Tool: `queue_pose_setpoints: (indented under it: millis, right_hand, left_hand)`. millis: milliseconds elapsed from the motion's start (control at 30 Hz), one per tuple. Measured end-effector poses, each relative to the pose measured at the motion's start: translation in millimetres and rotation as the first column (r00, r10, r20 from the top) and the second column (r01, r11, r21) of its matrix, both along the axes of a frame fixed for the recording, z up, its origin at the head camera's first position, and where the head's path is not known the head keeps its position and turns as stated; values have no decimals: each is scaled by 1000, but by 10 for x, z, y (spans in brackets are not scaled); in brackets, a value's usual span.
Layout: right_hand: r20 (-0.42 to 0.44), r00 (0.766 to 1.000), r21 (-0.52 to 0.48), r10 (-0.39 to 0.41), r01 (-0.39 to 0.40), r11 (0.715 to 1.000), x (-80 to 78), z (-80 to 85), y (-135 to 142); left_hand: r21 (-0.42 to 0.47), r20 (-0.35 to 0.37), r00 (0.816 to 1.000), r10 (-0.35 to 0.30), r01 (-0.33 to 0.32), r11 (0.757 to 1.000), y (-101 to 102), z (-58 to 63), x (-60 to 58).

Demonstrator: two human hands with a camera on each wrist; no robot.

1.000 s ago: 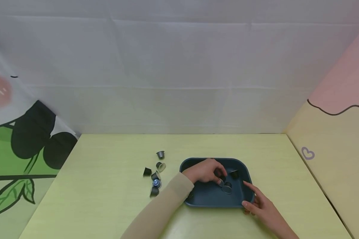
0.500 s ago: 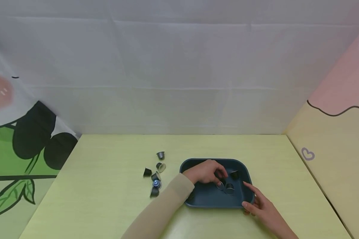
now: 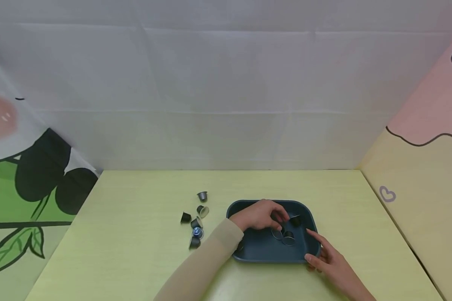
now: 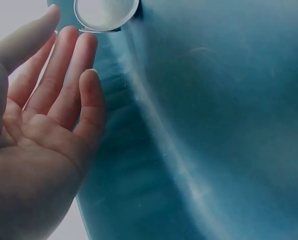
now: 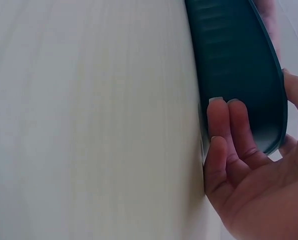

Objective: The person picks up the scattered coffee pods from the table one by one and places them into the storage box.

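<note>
A dark blue-green tray (image 3: 271,254) stands on the table. My left hand (image 3: 261,215) reaches down into it from the left, its fingers and thumb spread apart. In the left wrist view, the left hand (image 4: 49,100) has loosely bent fingers near the pale round lid of a coffee capsule (image 4: 106,12), and no pinch on it shows. Near the thumb lie two dark capsules, one of them a black capsule (image 3: 288,237); another dark capsule (image 3: 295,220) lies right of the fingertips. My right hand (image 3: 329,261) holds the tray's right side, thumb at the rim, fingers against the outer wall (image 5: 239,55).
Left of the tray, several coffee capsules lie loose on the table (image 3: 128,234), among them a grey capsule (image 3: 202,196), a black capsule (image 3: 186,217) and a blue capsule (image 3: 197,232). A white cloth backdrop (image 3: 226,96) rises behind the table.
My left hand has shifted slightly right inside the tray, and its thumb has come away from a capsule. The two capsules near the thumb have moved a little. The right hand stays put.
</note>
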State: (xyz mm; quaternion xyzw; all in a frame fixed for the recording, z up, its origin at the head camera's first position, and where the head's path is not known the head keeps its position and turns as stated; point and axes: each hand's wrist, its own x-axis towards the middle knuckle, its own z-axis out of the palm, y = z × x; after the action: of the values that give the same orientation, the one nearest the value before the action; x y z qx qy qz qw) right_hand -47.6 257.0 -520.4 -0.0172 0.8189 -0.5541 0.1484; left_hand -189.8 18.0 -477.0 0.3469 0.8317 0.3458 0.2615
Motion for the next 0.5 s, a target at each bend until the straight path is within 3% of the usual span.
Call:
queue_pose_setpoints:
  millis: [500]
  right_hand:
    - [-8, 1000, 11, -7, 7, 1000, 4, 17, -3]
  left_hand:
    - [80, 24, 1000, -17, 15, 997, 4, 36, -1]
